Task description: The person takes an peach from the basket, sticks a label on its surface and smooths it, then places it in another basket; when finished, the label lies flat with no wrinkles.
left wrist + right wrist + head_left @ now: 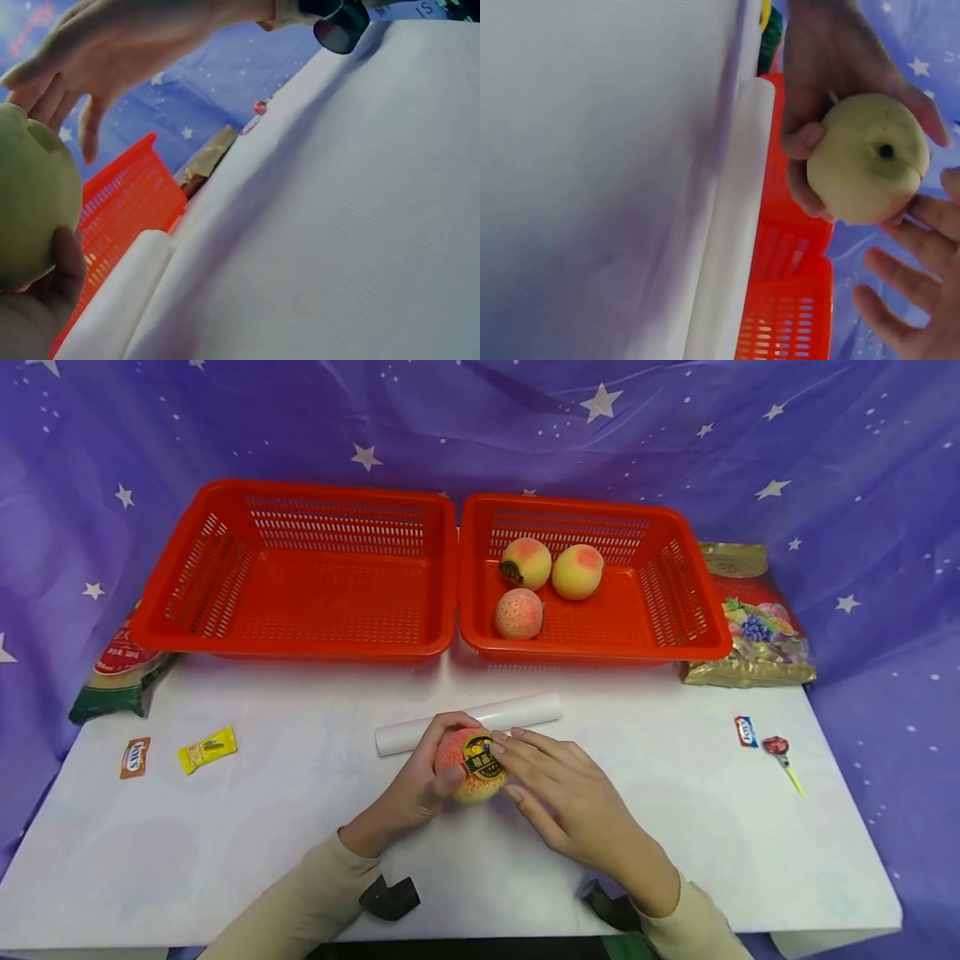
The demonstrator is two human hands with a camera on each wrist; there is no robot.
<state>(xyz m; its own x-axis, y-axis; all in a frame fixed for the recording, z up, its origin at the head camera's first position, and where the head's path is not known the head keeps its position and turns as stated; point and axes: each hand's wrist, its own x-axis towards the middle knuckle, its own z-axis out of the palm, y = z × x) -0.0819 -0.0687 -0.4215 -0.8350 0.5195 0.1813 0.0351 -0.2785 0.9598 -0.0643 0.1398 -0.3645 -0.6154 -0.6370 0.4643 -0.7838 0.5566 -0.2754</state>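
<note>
My left hand [416, 785] grips a pink and yellow peach [452, 750], thumb on the near side and fingers around the left. A round black and gold sticker [482, 760] faces up on it. From the right, my right hand [577, 797] reaches over with fingers extended, fingertips at the sticker's edge. In the right wrist view the pale underside of the peach [847, 176] shows a dark dimple, with left-hand fingers around it. Behind the hands lies a white roll [525, 710], partly covered by the left hand.
Two red baskets stand at the back: the left basket [300, 648] and the right basket [592, 652], which holds three peaches [577, 572]. Wrapped sweets [207, 750] lie at left; a small packet [746, 732] and a lollipop [777, 747] at right. Bags [757, 643] flank the baskets.
</note>
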